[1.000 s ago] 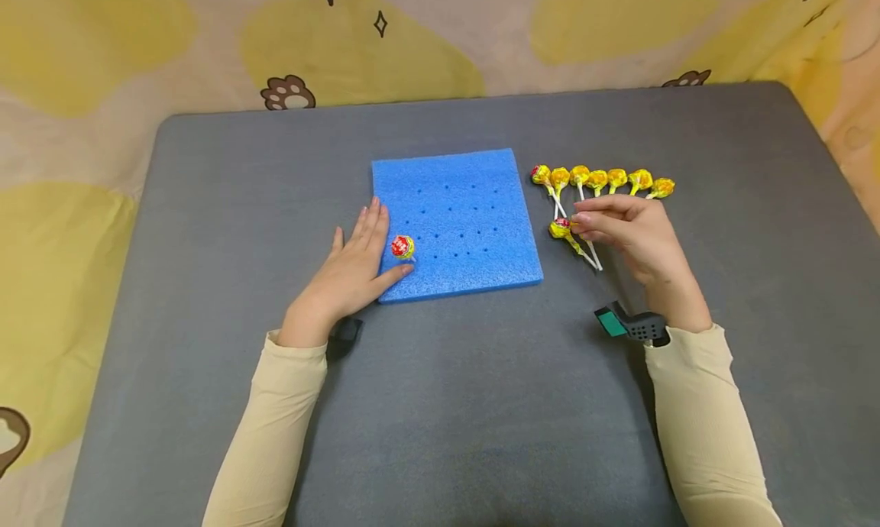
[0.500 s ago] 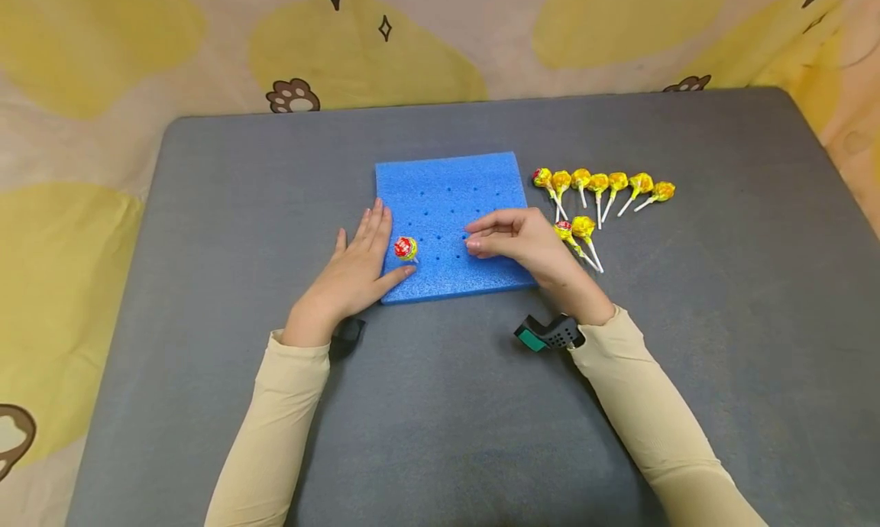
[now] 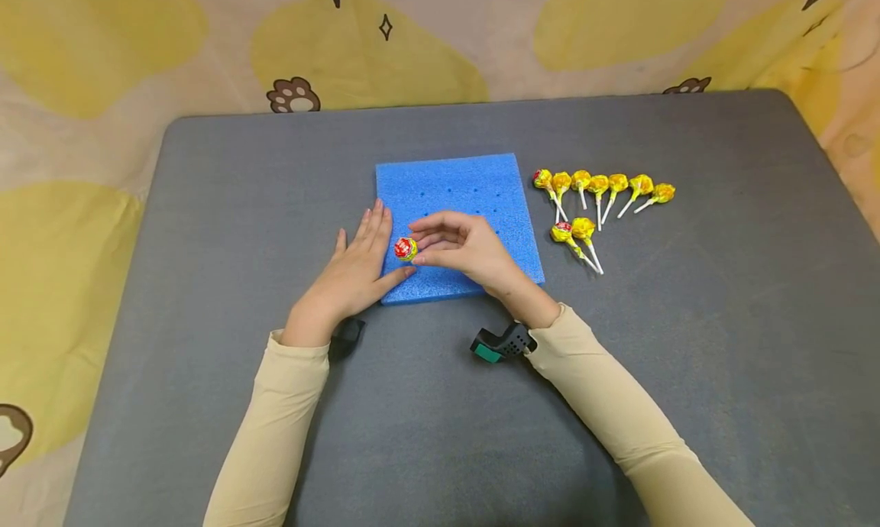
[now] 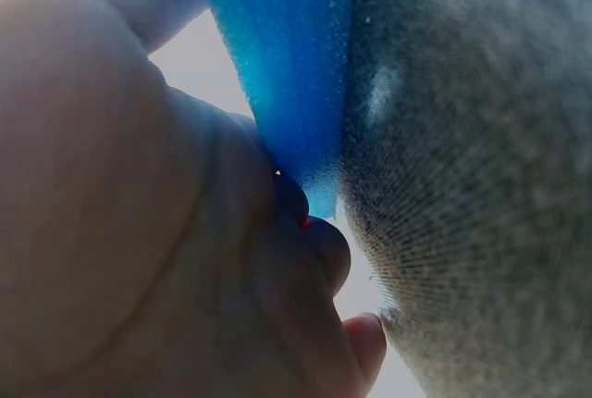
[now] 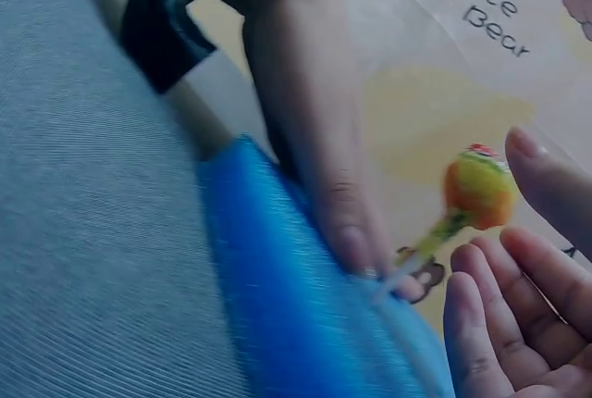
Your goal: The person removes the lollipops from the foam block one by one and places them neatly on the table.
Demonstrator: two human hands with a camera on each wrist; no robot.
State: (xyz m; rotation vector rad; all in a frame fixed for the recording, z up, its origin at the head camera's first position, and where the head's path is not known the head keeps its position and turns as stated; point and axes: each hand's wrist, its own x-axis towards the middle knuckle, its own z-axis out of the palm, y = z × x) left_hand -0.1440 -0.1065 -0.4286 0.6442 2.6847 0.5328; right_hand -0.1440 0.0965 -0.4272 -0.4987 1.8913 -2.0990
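Note:
A lollipop in a red and yellow wrapper stands with its stick in the left part of the blue foam board, which has small holes. My left hand rests along the board's left edge, fingers straight, thumb on top near the stick. My right hand is over the board just right of that lollipop. In the right wrist view the lollipop leans a little, and my right thumb and fingers are spread beside its head, seemingly not gripping it. The left wrist view shows my left palm against the foam's side.
Right of the board, several yellow lollipops lie in a row on the grey table. Two more lollipops lie closer to me, sticks pointing towards the front right. A patterned cloth hangs behind the table.
My right hand has left a lollipop lying on the table by the row and moved left across the board to the standing lollipop. My left hand has stayed at the board's edge.

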